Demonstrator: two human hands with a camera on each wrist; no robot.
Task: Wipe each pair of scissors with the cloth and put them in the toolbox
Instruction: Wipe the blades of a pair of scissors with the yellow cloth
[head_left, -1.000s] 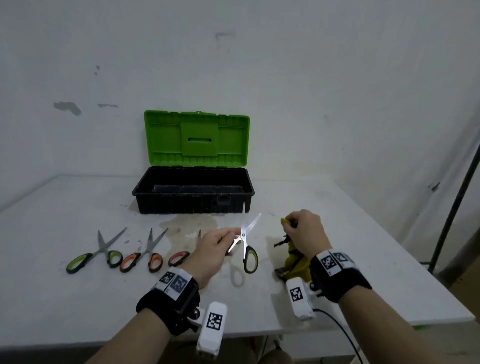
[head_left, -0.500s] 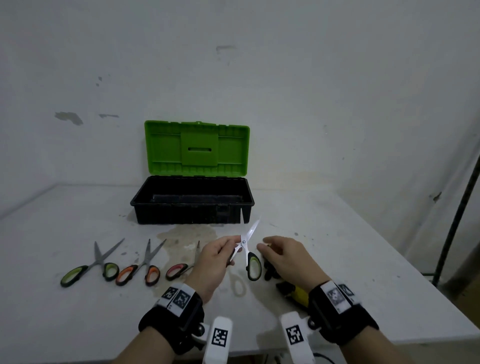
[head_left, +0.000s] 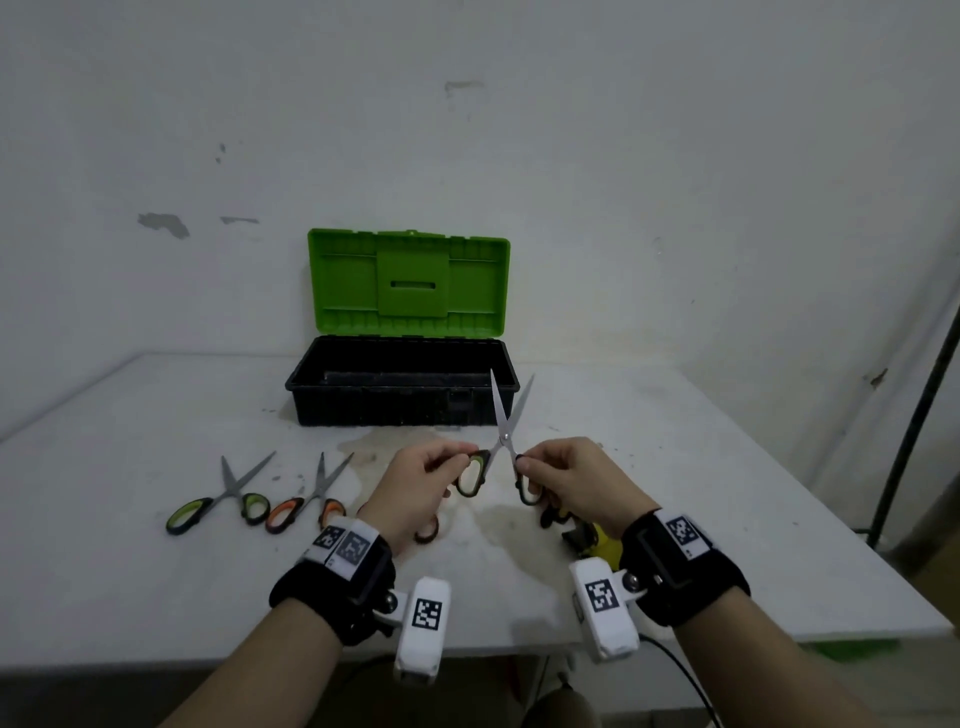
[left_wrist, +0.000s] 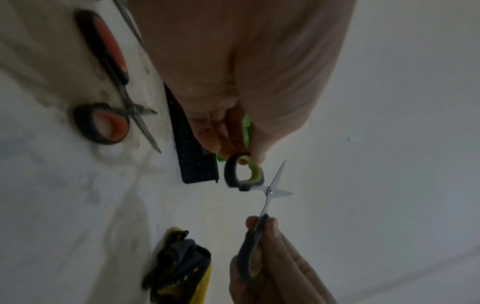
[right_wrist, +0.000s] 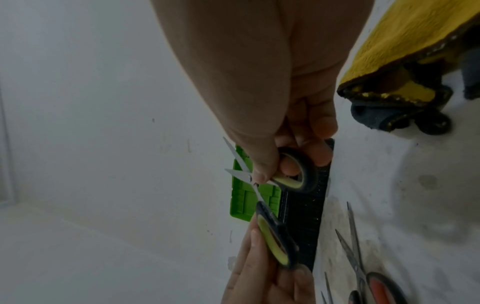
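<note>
Hands raised above table (head_left: 156, 597), left hand (head_left: 415, 488) and right hand (head_left: 576, 483) fingers each pinching one handle, scissors (head_left: 501, 441) spread open

A white table (head_left: 727, 493) standing against a scuffed wall.

The tabletop carries a brownish stain (head_left: 363, 452) near its middle and small dark specks around that stain. Behind the table rises a pale wall (head_left: 623, 182) with chipped grey patches. A dark pole (head_left: 919, 415) leans beside the table's right edge.
</note>
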